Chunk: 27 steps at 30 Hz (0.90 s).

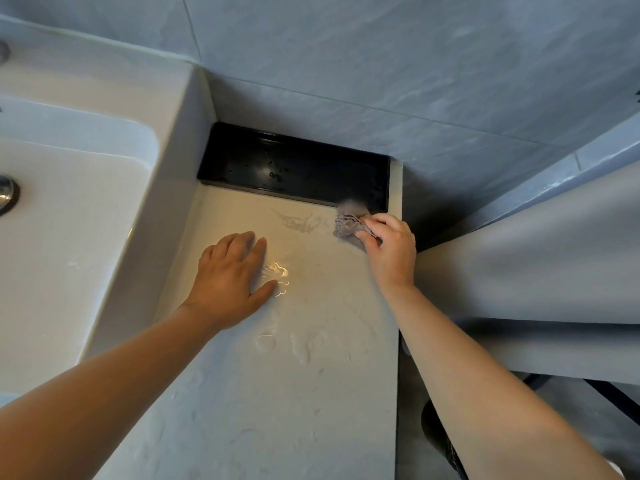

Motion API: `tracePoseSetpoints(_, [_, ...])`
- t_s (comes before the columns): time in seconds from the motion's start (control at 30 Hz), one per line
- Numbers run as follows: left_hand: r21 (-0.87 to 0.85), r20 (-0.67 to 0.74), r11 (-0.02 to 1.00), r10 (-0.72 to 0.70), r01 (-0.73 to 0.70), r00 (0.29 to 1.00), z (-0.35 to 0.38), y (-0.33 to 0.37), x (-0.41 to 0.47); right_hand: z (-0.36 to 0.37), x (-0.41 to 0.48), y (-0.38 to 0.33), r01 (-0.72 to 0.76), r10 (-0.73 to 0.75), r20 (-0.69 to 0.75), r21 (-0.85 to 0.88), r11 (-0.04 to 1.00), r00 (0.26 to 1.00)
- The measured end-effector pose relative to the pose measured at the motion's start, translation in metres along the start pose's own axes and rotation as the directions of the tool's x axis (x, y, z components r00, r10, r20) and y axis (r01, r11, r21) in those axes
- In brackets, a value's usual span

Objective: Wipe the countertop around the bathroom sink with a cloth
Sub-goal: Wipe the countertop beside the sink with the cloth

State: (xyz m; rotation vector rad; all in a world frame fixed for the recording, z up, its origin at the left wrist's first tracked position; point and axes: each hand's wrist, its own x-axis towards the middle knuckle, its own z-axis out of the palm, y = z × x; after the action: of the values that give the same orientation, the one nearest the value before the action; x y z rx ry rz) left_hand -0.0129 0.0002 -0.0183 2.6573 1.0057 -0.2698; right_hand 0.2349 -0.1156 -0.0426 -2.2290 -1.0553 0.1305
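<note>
A pale stone countertop (311,358) runs to the right of a raised white sink (69,237). Water drops and streaks lie on it. My right hand (391,249) is shut on a crumpled grey-brown cloth (348,221), which is pressed on the counter near its far right edge, just in front of a black tray. My left hand (230,278) lies flat on the counter with its fingers spread, close to the sink's side wall, holding nothing.
A black rectangular tray (294,166) with water drops sits against the blue-grey tiled wall (381,64). The sink drain (7,195) shows at far left. Right of the counter's edge hangs a grey curtain (536,265), with floor below.
</note>
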Motion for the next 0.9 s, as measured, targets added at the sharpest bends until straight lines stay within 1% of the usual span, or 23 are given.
tracePoseSetpoints(0.1, [-0.109,-0.042,0.994,-0.001,-0.003,0.999,-0.005,0.003,-0.012,0.004,-0.006,-0.004,-0.014,0.014,-0.02,-0.003,1.0,1.0])
tracePoseSetpoints(0.17, [-0.135,-0.082,0.991,0.012,-0.023,0.997,-0.005,0.002,-0.026,0.005,-0.017,-0.01,-0.006,0.006,-0.006,-0.003,1.0,1.0])
tracePoseSetpoints(0.3, [-0.123,-0.057,0.992,-0.014,0.007,0.998,0.004,-0.008,-0.054,0.007,-0.049,-0.024,0.039,-0.039,0.033,0.018,0.999,0.999])
tracePoseSetpoints(0.47, [-0.099,-0.022,0.992,-0.074,0.072,0.997,0.015,-0.027,-0.075,0.01,-0.085,-0.039,0.045,-0.05,0.096,0.057,0.997,0.994])
tracePoseSetpoints(0.6, [-0.048,-0.004,0.995,-0.088,0.087,0.996,0.023,-0.035,-0.082,0.007,-0.098,-0.045,0.002,-0.03,0.195,0.143,0.99,0.98])
tracePoseSetpoints(0.67, [-0.037,-0.001,0.995,-0.089,0.089,0.996,0.027,-0.036,-0.082,0.0,-0.092,-0.05,-0.03,-0.007,0.196,0.185,0.982,0.981])
tracePoseSetpoints(0.73, [-0.046,0.0,0.994,-0.096,0.096,0.995,0.03,-0.036,-0.083,-0.006,-0.071,-0.057,-0.032,-0.003,0.17,0.2,0.979,0.985])
tracePoseSetpoints(0.83, [-0.053,-0.013,0.994,-0.094,0.093,0.995,0.033,-0.036,-0.083,-0.003,-0.022,-0.062,-0.013,-0.002,0.077,0.182,0.983,0.997])
tracePoseSetpoints(0.9, [-0.056,-0.027,0.994,-0.093,0.091,0.995,0.034,-0.036,-0.083,0.008,0.004,-0.06,-0.004,-0.006,0.067,0.152,0.988,0.998])
